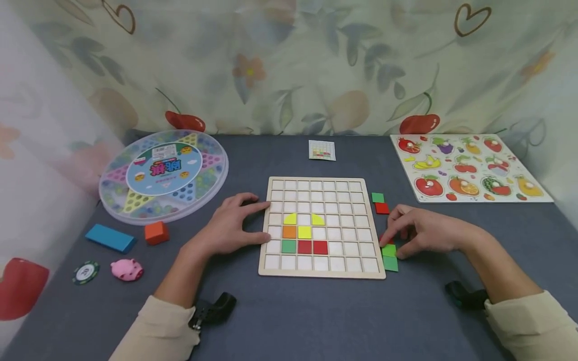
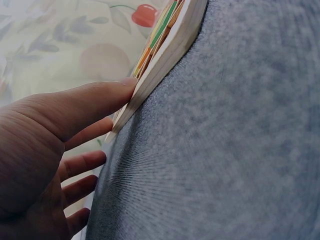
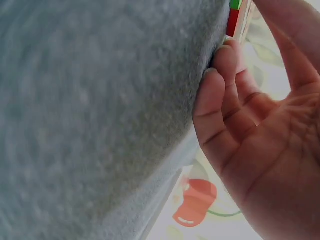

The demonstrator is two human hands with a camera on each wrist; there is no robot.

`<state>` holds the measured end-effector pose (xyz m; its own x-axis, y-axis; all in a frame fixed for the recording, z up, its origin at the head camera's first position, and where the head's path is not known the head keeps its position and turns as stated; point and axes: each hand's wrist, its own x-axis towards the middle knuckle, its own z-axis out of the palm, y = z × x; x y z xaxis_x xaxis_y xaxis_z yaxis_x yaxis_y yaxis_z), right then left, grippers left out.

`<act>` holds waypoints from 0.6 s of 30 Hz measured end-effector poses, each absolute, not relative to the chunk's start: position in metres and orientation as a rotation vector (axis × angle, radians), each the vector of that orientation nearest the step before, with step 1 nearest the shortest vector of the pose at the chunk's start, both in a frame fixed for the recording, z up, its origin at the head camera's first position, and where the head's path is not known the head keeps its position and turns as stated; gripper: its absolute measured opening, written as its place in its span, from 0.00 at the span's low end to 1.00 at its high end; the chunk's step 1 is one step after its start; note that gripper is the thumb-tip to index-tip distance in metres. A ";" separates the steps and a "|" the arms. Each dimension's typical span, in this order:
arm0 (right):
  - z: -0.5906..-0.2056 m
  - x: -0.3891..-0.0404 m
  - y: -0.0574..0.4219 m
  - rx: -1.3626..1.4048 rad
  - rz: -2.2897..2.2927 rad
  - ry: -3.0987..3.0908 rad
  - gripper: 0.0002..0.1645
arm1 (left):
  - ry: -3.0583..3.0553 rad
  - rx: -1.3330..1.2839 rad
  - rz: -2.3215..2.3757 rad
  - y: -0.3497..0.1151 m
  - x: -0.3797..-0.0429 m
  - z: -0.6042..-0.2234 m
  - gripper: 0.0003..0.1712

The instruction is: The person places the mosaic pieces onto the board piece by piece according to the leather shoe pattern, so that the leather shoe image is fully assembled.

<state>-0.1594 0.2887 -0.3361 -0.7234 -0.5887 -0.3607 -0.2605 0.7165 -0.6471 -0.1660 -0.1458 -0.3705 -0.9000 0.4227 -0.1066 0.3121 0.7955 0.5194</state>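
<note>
A pale wooden grid board lies flat mid-table. Set in its cells are two yellow rounded pieces, an orange square, a yellow square, a green square and two red squares. My left hand rests its thumb and index finger against the board's left edge, fingers spread. At the right edge my right hand pinches a light green square tile between thumb and index finger. A red tile shows partly under that index finger, and a green tile lies just below.
Farther up the right edge lie another green tile and a red tile. A small pattern card is behind the board. A fruit puzzle, round game box, blue block, orange block, pig figure and chip surround it.
</note>
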 end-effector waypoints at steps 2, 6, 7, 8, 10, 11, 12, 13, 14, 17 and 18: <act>-0.336 -0.160 0.290 -0.648 -0.767 2.380 0.17 | 2.766 0.573 0.748 -0.146 -0.166 -0.371 0.44; -0.338 -0.162 0.289 -0.644 -0.774 2.433 0.12 | 2.772 0.567 0.743 -0.147 -0.166 -0.370 0.44; -0.338 -0.162 0.288 -0.651 -0.771 2.448 0.11 | 2.772 0.566 0.743 -0.147 -0.166 -0.370 0.44; -0.339 -0.162 0.287 -0.656 -0.772 2.457 0.10 | 2.773 0.566 0.743 -0.147 -0.166 -0.370 0.44; -0.339 -0.162 0.286 -0.663 -0.769 2.470 0.08 | 2.772 0.562 0.743 -0.147 -0.166 -0.369 0.44; -0.339 -0.162 0.286 -0.673 -0.766 2.475 0.08 | 2.772 0.561 0.742 -0.147 -0.166 -0.369 0.44; -0.338 -0.162 0.286 -0.677 -0.763 2.478 0.08 | 2.772 0.562 0.741 -0.147 -0.166 -0.369 0.44; -0.338 -0.162 0.286 -0.679 -0.761 2.478 0.08 | 2.771 0.560 0.740 -0.147 -0.166 -0.369 0.44; -0.338 -0.162 0.285 -0.679 -0.758 2.482 0.08 | 2.772 0.565 0.739 -0.147 -0.166 -0.369 0.44; -0.336 -0.160 0.283 -0.656 -0.742 2.513 0.08 | 2.768 0.571 0.743 -0.146 -0.166 -0.370 0.44; -0.335 -0.160 0.281 -0.631 -0.738 2.529 0.08 | 2.768 0.573 0.745 -0.146 -0.166 -0.369 0.44</act>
<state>-0.1597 0.2815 -0.3355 -0.8045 -0.5290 -0.2701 -0.3006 0.7548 -0.5831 -0.1657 -0.1462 -0.3694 -0.9003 0.4220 -0.1066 0.3114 0.7956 0.5197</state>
